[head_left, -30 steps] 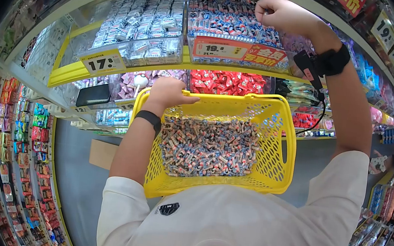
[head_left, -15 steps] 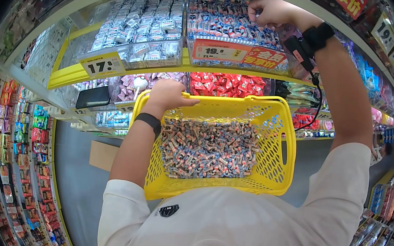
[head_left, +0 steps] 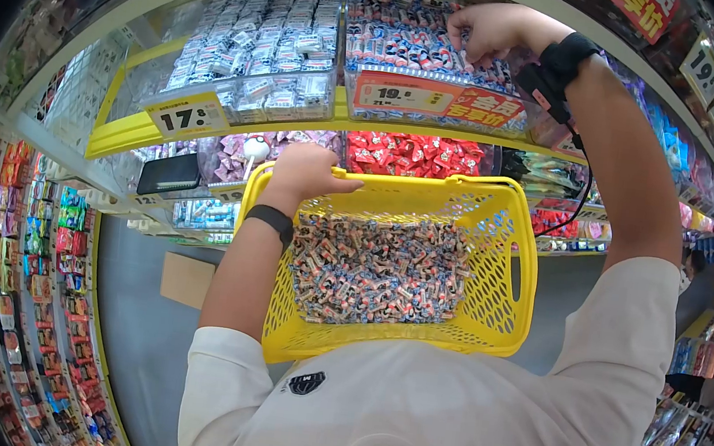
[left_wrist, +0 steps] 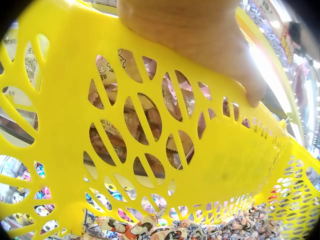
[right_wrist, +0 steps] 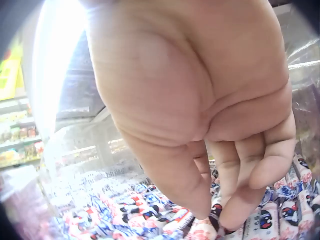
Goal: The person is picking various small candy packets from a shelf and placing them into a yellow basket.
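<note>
My left hand (head_left: 303, 170) grips the back left rim of a yellow shopping basket (head_left: 511, 242), thumb lying along the edge. A layer of small twist-wrapped candies (head_left: 378, 270) covers the basket's floor. In the left wrist view the hand (left_wrist: 185, 40) lies over the top of the perforated basket wall (left_wrist: 225, 155). My right hand (head_left: 494, 33) reaches into a clear shelf bin of similar wrapped candies (head_left: 398, 36). In the right wrist view its fingers (right_wrist: 240, 207) point down, slightly bent, with tips at the candies (right_wrist: 145, 215) and a gap from the thumb.
Left of that bin stands another with white-and-blue packets (head_left: 254, 41). A red and yellow price sign (head_left: 435, 99) fronts the candy bin. Below are red-wrapped candies (head_left: 415, 152) and a black phone-like slab (head_left: 170, 174). A cardboard box (head_left: 187, 280) sits on the floor.
My right hand has moved slightly left and down within the bin, and its curled fingers have loosened and spread toward the candies. The left hand and basket stay put.
</note>
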### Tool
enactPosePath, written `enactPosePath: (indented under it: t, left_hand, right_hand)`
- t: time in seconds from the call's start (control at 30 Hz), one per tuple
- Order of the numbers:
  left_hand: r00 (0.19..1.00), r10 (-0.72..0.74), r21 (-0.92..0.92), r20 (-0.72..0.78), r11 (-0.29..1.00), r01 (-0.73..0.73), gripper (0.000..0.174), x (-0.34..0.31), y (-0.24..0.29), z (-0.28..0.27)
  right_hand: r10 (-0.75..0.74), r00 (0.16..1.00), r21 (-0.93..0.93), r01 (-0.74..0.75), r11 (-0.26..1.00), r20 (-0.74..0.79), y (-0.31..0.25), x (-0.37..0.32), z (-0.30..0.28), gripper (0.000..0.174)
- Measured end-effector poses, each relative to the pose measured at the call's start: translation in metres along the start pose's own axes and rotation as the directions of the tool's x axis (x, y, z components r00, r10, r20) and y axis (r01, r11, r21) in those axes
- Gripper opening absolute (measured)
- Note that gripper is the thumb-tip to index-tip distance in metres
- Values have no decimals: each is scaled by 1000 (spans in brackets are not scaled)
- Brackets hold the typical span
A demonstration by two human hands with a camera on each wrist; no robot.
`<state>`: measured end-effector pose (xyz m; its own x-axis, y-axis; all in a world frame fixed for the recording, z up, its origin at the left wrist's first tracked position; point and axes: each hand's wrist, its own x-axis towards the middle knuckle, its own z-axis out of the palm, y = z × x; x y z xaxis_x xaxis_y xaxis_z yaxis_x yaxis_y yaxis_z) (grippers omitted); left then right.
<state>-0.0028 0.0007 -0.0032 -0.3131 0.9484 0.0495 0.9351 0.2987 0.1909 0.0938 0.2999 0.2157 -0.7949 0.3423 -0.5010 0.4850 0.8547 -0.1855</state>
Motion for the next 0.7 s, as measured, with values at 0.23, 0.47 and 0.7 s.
enactPosePath:
  t: [0.23,0.47,0.7]
  left_hand:
    - [1000,12,5,-16,1000,-12,67,0,-2,4]
    - [999,23,6,-38,1000,-22,67,0,-2,4]
    - [1000,8,22,-29,1000,-8,68,1,-4,8]
  right_hand:
    - [-41,999,-38,41,998,3,4,6,3,21]
    - [-75,997,-98,75,992,6,4,6,2,16]
    - [-79,996,-3,79,997,-45,10,3,-1,15]
